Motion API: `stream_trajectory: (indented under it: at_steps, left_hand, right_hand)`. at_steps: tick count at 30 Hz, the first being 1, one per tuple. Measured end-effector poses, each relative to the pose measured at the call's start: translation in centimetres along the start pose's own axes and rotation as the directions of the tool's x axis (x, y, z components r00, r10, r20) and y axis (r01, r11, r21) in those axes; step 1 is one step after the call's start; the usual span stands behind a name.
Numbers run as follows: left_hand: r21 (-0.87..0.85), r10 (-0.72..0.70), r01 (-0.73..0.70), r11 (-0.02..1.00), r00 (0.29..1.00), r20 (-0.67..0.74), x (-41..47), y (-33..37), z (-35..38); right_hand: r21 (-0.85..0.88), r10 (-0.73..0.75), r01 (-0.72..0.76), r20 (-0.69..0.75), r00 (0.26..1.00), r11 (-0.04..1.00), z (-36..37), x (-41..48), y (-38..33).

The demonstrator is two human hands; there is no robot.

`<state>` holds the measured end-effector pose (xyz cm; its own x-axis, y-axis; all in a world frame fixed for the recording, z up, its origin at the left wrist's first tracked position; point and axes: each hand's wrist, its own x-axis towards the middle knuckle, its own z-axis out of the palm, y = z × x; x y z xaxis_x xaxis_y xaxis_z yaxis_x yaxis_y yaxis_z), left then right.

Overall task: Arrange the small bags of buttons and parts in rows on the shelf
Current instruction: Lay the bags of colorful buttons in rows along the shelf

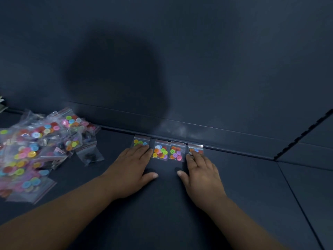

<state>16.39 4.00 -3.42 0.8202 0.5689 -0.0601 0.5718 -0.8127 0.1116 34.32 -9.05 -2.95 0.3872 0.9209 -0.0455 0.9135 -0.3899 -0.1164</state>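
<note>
Dark shelf (162,204): four bags line its back edge at 12 o'clock; left hand (133,165) and right hand (201,172), grips open, press the end bags flat, squaring the row; pile (36,150) waits at 9 o'clock.

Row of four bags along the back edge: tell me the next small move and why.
Probably lift the left hand off the leftmost bag and fetch another from the pile. Four bags already sit side by side against the back ledge, and both hands lie flat, holding nothing.

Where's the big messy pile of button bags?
The pile lies at the left on the dark shelf, left of the left hand and the row of four bags.
</note>
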Motion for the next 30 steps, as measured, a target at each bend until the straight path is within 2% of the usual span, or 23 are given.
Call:
stream_trajectory:
  at_steps: [3, 6, 7, 9, 10, 16, 18, 20, 22, 27, 30]
  left_hand:
    - [0.032, 0.076, -0.075, 0.997, 0.997, -0.021, -0.2, 0.7, 0.0]
    - [0.029, 0.143, -0.143, 0.989, 0.990, -0.014, 0.1, 1.7, 0.0]
    - [0.032, 0.145, -0.144, 0.989, 0.989, -0.004, 0.3, 2.0, 0.1]
    - [0.052, 0.124, -0.125, 0.991, 0.992, 0.016, 0.6, 2.2, 0.2]
    - [0.058, 0.114, -0.115, 0.992, 0.993, 0.019, 0.6, 2.2, 0.3]
    - [0.046, 0.102, -0.102, 0.994, 0.995, -0.002, 0.7, 2.2, 0.5]
    - [0.028, 0.110, -0.108, 0.994, 0.993, -0.046, 0.6, 2.2, 0.5]
    - [0.002, 0.117, -0.118, 0.993, 0.982, -0.148, 0.5, 2.1, -0.1]
    - [0.020, 0.084, -0.081, 0.996, 0.979, -0.184, 0.1, 1.4, -0.7]
    - [0.104, -0.104, 0.130, 0.986, 0.970, -0.221, -1.8, -2.9, -2.4]
    - [0.094, -0.221, 0.249, 0.964, 0.947, -0.235, -3.7, -6.3, -3.6]
  right_hand:
    - [0.010, -0.008, 0.008, -0.013, 1.000, 1.000, -0.1, -0.2, -0.5]
    - [-0.014, -0.093, 0.093, -0.046, 0.995, 0.996, 0.1, 0.1, -1.4]
    - [-0.014, -0.124, 0.123, -0.075, 0.989, 0.992, 0.2, 0.2, -1.5]
    - [-0.013, -0.158, 0.158, -0.023, 0.987, 0.987, 0.4, 0.4, -1.6]
    - [-0.006, -0.154, 0.154, 0.020, 0.988, 0.988, 0.5, 0.4, -1.5]
    - [0.002, -0.139, 0.139, 0.034, 0.990, 0.990, 0.3, 0.4, -1.4]
    - [-0.005, -0.130, 0.130, 0.011, 0.991, 0.992, 0.3, 0.3, -1.5]
    - [-0.038, -0.119, 0.119, -0.003, 0.993, 0.992, -0.2, 0.2, -2.0]
    - [-0.024, -0.129, 0.128, -0.032, 0.991, 0.991, -0.7, 0.5, -2.7]
    - [0.019, -0.277, 0.281, -0.108, 0.955, 0.960, -1.7, 2.3, -6.6]
    - [0.067, -0.365, 0.368, -0.057, 0.929, 0.927, -1.6, 3.9, -9.8]
